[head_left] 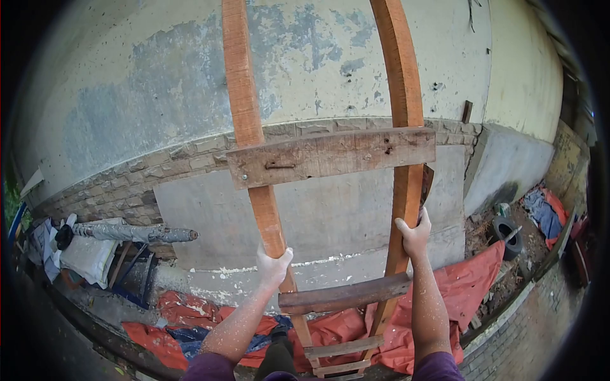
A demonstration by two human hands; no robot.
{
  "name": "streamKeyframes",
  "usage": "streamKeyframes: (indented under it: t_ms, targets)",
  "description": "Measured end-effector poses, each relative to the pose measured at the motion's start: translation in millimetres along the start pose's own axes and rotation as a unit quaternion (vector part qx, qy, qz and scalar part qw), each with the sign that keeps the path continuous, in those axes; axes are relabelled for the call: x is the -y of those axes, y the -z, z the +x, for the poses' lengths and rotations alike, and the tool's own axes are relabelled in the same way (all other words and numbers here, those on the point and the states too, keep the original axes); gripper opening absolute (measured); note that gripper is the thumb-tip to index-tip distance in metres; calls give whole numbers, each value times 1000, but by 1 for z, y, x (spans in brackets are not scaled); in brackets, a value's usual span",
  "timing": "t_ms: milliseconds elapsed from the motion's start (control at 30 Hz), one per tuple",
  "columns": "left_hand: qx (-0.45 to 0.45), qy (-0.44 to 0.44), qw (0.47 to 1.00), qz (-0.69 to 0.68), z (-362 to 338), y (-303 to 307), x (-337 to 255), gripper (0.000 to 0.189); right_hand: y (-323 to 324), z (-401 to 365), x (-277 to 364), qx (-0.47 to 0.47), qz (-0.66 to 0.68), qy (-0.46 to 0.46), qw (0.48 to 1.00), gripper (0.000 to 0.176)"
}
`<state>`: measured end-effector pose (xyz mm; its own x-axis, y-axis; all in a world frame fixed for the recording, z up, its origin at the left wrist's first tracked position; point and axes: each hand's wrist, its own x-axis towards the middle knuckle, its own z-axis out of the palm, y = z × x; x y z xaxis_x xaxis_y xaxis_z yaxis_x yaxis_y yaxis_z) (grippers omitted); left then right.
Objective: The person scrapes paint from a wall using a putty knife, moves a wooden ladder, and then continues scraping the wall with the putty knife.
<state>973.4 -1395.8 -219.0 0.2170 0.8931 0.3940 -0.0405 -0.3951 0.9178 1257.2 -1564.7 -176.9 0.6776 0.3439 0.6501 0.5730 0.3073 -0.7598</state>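
A wooden ladder [330,157] rises in front of me against the wall, its rough plank rungs nailed across two orange-brown rails. My left hand [274,265], dusted white, is wrapped round the left rail below the wide upper rung. On the right rail, my right hand [415,236] grips at about the same height, thumb on the near side. A dark flat blade, like a scraper [427,183], sticks up from behind my right fingers, beside the rail; its handle is hidden. Lower rungs [343,295] lead down between my arms. White specks cover both forearms.
The wall [171,76] has peeling paint above a stone band [190,155]. Orange tarpaulin [470,279] lies along its foot. At left are a wrapped pole [136,233] and sacks [89,257]; at right, a tyre [506,237] and bundled cloth [543,209].
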Motion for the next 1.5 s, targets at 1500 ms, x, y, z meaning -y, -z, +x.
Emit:
streamKeyframes:
  t_ms: [1500]
  targets:
    - [-72,-56,995,-48,-216,114,-126,29,116,-162,182,7,22,20,1000,45]
